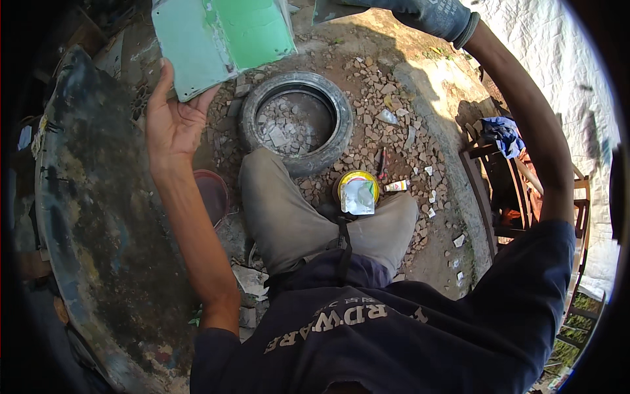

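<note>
My bare left hand [176, 121] holds up a two-toned green panel [226, 36] by its lower corner. The thumb lies along the panel's left edge and the other fingers pass behind it. Pale filler-like patches run along the panel's middle seam, and its top is cut off by the view. My right hand [433, 16], in a dark work glove, grips a flat grey spreader blade [331, 10] to the right of the panel; most of its fingers are cut off. Between my legs stands a round yellow-rimmed tin [371, 179] with a smeared, pale square plate [358, 198] on it.
An old tyre [341, 111] lies ahead on broken rubble [377, 85]. Beside the tin are a small tube [396, 186] and a red-handled tool [382, 161]. A reddish bowl [211, 194] and a big dark worn panel [105, 217] are left; a wooden rack [482, 190] stands right.
</note>
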A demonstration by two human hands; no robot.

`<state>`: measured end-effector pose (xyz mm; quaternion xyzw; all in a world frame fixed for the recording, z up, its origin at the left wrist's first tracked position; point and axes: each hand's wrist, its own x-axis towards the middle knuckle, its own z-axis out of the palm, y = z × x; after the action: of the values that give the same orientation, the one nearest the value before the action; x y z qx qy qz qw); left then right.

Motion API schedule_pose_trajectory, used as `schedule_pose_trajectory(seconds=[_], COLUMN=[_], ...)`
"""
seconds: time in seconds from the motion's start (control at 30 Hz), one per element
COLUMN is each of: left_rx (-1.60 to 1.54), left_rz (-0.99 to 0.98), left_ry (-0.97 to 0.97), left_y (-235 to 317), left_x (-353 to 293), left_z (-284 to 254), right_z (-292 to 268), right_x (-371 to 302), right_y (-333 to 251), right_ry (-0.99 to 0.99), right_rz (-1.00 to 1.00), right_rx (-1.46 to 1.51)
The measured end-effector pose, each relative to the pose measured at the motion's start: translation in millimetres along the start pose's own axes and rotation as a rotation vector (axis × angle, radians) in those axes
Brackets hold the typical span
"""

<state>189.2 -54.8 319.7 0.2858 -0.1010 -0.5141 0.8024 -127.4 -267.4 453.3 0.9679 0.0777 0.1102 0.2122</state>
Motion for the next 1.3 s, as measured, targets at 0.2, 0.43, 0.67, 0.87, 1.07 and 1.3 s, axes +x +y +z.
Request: schedule_pose_trajectory(seconds=[0.2, 0.43, 0.67, 0.87, 1.07, 1.3], left_rx=[0.007, -0.180, -0.174, -0.169, -0.199, -0.141], left_rz=[-0.059, -0.380, -0.328, -0.325, -0.326, -0.274], left_ry=[-0.088, -0.215, -0.256, -0.197, -0.248, -0.140], left_y=[20, 28, 31, 30, 26, 25], left_x=[25, 29, 29, 26, 26, 12], left_z=[-5, -23, -23, -20, -16, -10], right_z=[105, 206, 247, 266, 258, 241], right_x=[-141, -187, -183, -172, -175, -205], right_y=[-163, -411, -439, -442, -435, -407], right_ry=[0.126, -0.077, -0.122, -0.258, -0.210, 0.123], right_rz=[0.777, 1.500, 1.640, 1.605, 1.526, 1.929], right_rx=[0.145, 0.408, 0.512, 0.470, 0.520, 1.209])
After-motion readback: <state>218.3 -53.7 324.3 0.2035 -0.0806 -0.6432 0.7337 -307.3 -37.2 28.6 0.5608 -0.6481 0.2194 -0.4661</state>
